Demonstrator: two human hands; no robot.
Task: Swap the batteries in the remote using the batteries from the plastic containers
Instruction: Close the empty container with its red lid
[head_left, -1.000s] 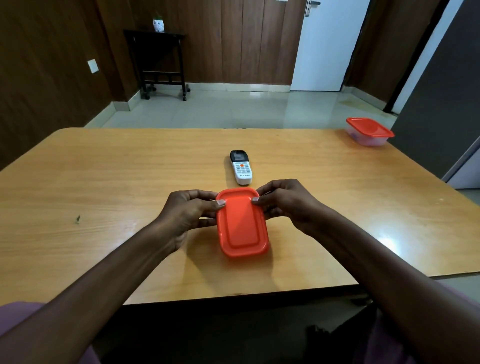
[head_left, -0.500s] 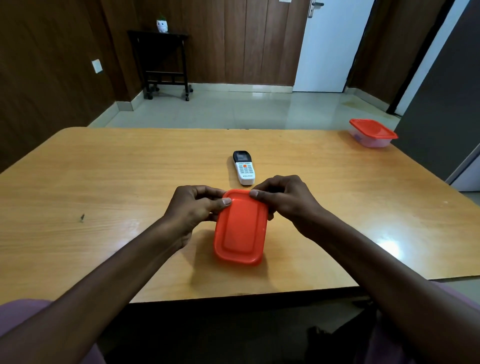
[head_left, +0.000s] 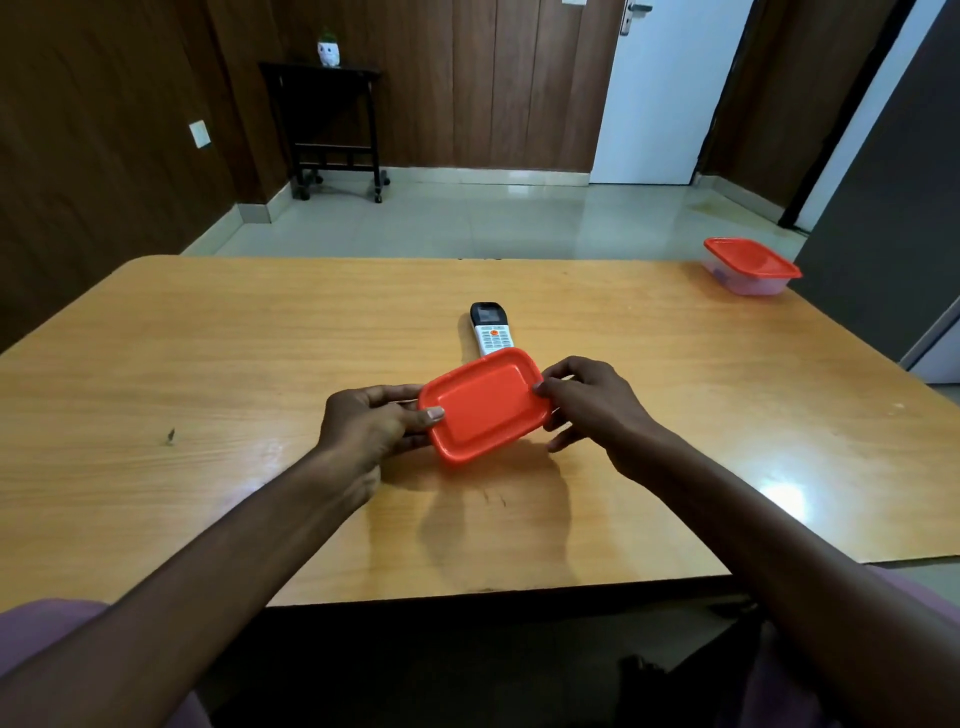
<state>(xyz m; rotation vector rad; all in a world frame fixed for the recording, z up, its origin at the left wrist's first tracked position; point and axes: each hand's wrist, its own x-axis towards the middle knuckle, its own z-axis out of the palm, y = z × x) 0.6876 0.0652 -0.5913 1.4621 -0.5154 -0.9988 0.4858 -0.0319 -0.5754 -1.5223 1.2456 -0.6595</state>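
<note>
My left hand (head_left: 371, 426) and right hand (head_left: 587, 400) both gripping the red-lidded container (head_left: 483, 405), tilted, just nearer than the remote (head_left: 491, 330), second lidded container (head_left: 750, 266) well right of the remote.

office-like room, large wooden table (head_left: 208, 364), wood-panelled walls (head_left: 493, 78), white door (head_left: 665, 104), tiled floor (head_left: 493, 223)

Orange-lidded container (head_left: 484, 404) is sitting at centre frame, turned diagonally, lid on. White remote (head_left: 491, 331) with dark display end is lying face up just above it, partly overlapped. Second clear container (head_left: 749, 266), orange lid closed, is resting at upper right.
</note>
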